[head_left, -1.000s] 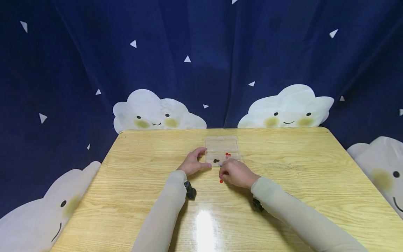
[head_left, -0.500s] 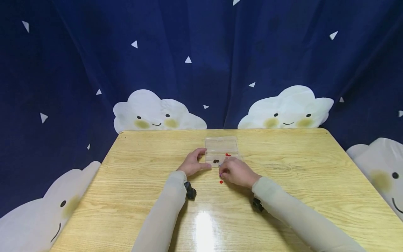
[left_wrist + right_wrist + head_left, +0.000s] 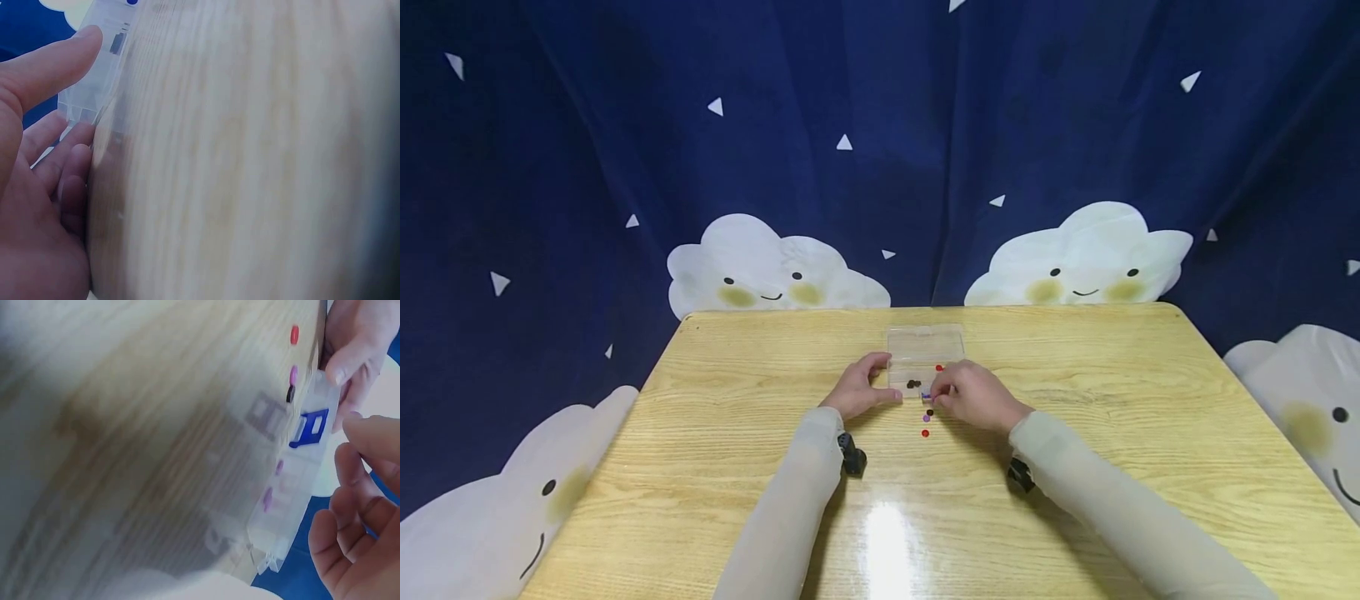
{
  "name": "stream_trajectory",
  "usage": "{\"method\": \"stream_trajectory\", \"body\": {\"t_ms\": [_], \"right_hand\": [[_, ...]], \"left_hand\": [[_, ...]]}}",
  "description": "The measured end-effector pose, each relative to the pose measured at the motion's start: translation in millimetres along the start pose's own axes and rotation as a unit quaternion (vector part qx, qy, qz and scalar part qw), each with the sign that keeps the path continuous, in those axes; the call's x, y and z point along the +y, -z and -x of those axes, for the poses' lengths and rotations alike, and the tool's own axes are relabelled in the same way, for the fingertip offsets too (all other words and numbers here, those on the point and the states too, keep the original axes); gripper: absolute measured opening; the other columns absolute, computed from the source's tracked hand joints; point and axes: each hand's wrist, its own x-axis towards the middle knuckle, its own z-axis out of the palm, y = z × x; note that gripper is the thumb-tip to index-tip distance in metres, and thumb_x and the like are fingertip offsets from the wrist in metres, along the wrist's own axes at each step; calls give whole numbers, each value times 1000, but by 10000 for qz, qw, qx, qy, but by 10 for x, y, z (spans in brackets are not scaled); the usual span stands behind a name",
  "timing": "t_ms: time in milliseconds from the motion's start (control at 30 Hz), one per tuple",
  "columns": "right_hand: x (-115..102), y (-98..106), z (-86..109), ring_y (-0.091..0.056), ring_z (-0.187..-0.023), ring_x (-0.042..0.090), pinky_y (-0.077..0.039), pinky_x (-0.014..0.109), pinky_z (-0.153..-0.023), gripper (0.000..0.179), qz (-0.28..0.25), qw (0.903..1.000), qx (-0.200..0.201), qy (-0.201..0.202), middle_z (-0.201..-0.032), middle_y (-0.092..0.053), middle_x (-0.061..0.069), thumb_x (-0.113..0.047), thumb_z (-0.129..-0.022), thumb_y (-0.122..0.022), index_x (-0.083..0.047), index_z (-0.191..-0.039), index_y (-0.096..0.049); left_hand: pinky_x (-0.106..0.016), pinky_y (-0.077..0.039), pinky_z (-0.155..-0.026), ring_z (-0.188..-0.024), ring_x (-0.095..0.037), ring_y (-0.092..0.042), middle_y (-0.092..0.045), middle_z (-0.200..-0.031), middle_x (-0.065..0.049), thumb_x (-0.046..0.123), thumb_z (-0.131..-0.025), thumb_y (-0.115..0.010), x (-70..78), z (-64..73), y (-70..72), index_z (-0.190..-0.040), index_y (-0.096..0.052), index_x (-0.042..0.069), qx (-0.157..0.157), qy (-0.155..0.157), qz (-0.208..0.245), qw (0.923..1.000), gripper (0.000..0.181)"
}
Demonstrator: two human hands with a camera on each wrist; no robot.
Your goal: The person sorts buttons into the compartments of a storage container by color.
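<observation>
A clear plastic box (image 3: 265,532), its lid (image 3: 925,342) folded back, lies near the table's far edge. My left hand (image 3: 857,390) holds its left end, thumb at the front and fingers behind. Over the box's right front is my right hand (image 3: 976,396), fingers loosely bent; nothing shows between thumb and fingertips in the right wrist view. A blue latch (image 3: 310,428) marks the front wall. Inside are dark pieces (image 3: 913,384), a red piece (image 3: 939,367) and purple pieces (image 3: 268,499). In front, a black piece (image 3: 290,394), a purple piece (image 3: 294,375) and a red disc (image 3: 294,334) line up.
The wooden table (image 3: 760,358) extends to both sides of the box. Behind it hangs a dark blue curtain (image 3: 880,175) with white clouds and triangles. Each wrist carries a small black camera, one below the left sleeve (image 3: 853,457).
My right hand has moved from the table in front of the box up and back over its right front. A black and a purple piece now show on the table. My left hand stays put.
</observation>
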Motion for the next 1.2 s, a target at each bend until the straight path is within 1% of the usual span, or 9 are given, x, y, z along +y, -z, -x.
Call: {"method": "stream_trajectory", "body": {"t_ms": [133,267,400,633,733,967,1200], "right_hand": [[51,50,-20,-58,-78,13,-50,32,-75,11,32,9998,215,-50,-79,-69,-5,-4,-84,-73,-15,-80,-75],[93,115,-40,-60,-79,13,-52,35,-77,9,-3,9993,302,-211,-80,-70,-3,-5,-85,-72,-13,-83,-77],[129,167,-66,-60,-78,14,-52,36,-77,10,20,9989,296,-369,-81,-71,-2,-6,-86,-70,-12,-85,-78],[189,197,-102,-57,-76,15,-49,35,-75,11,-55,9980,231,-590,-78,-68,-3,-6,-86,-68,-12,-86,-77],[228,195,-110,-59,-77,16,-50,36,-76,10,-32,9978,236,-620,-80,-69,-1,-6,-87,-68,-11,-86,-77],[309,217,-111,-61,-81,17,-53,40,-80,9,-6,9962,185,-851,-85,-72,1,-9,-90,-69,-12,-88,-77],[324,234,-131,-62,-82,18,-53,41,-81,8,17,9959,209,-874,-86,-71,2,-10,-91,-69,-11,-88,-77]], "left_hand": [[-44,-39,-114,-133,-28,-46,-49,-149,-6,23,-83,-81,-6,8,10,-150,-43,17,-11,-18,41,10000,77],[-44,-39,-114,-133,-28,-46,-48,-149,-6,24,-84,-81,-6,18,14,-150,-42,17,-31,-7,31,10000,77],[-44,-39,-114,-132,-28,-46,-48,-149,-7,24,-84,-80,4,26,14,-150,-42,17,-25,-4,25,10000,76],[-44,-39,-114,-132,-28,-46,-49,-148,-7,21,-83,-81,21,32,22,-150,-43,16,-28,-13,69,10000,77],[-44,-39,-114,-132,-28,-46,-49,-148,-7,21,-83,-81,18,31,23,-149,-43,16,-21,-8,71,10000,77],[-44,-39,-114,-132,-28,-46,-49,-148,-6,22,-83,-81,12,26,11,-150,-43,17,-29,53,47,10000,77],[-44,-39,-114,-132,-27,-46,-49,-148,-6,22,-83,-81,17,26,11,-149,-43,17,-8,23,54,10000,77]]}}
